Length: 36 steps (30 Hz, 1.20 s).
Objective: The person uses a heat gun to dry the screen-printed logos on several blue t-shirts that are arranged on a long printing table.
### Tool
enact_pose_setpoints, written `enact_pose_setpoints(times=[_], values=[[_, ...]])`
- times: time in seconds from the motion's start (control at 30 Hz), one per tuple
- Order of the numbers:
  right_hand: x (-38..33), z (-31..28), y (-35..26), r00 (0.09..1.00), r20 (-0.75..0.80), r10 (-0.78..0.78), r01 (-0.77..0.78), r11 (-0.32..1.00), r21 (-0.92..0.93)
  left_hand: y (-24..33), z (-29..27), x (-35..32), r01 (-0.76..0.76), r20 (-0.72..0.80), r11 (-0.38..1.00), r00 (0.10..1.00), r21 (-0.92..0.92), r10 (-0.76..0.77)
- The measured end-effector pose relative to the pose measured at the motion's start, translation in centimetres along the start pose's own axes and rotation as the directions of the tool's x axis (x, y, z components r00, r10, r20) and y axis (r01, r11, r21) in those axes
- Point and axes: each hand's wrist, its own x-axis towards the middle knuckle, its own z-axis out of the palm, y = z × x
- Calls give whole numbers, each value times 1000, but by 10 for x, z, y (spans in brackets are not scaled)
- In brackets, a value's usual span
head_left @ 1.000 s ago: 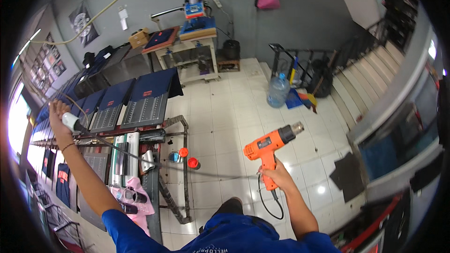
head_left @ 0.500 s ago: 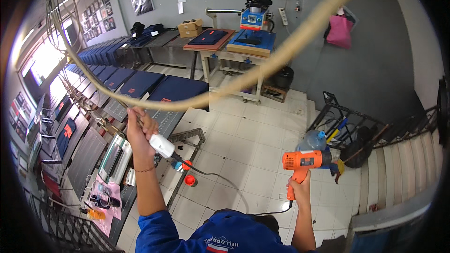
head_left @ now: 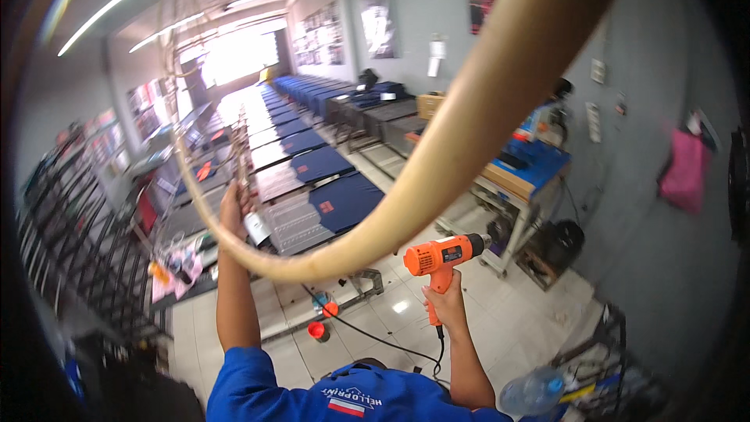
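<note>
Long platen bench carrying navy garments, left of centre.
The garments are lying over its grey platens; a pink cloth is resting on its near end at left. At upper centre, a second bench is holding dark garments and a cardboard box. At right, a pale-framed table is supporting a blue heat press. On the tiled floor, red-topped containers are standing at lower centre.

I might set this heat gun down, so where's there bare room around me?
Most open is the tiled floor between your right hand, the wooden crate and the water bottle. A smaller bare patch lies on the grey board beside the nearest navy shirt. It's crowded on the pink cloth and around the red-topped containers and black cord.
</note>
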Motion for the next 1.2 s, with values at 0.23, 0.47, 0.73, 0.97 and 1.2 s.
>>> enact_pose_setpoints(times=[0.23, 0.47, 0.73, 0.97, 1.2], values=[[113, 23, 12, 932, 359, 38, -28, 999, -35, -10, 25, 45, -96, -212, 960, 965, 264, 154], [212, 1, 28, 826, 557, 87, 14, 985, -174, 0, 127, 77, -149, -284, 988, 949, -26, 136], [286, -2, 26, 647, 754, 114, 31, 984, -176, 19, 116, 42, -314, -457, 942, 859, -118, 229], [324, -35, 18, 645, 734, 213, -74, 973, -218, -7, 96, -20, -248, -425, 951, 852, 184, 304], [372, -88, 30, 638, 715, 287, -192, 958, -213, -24, 167, -23, -147, -310, 868, 895, 474, 321]])
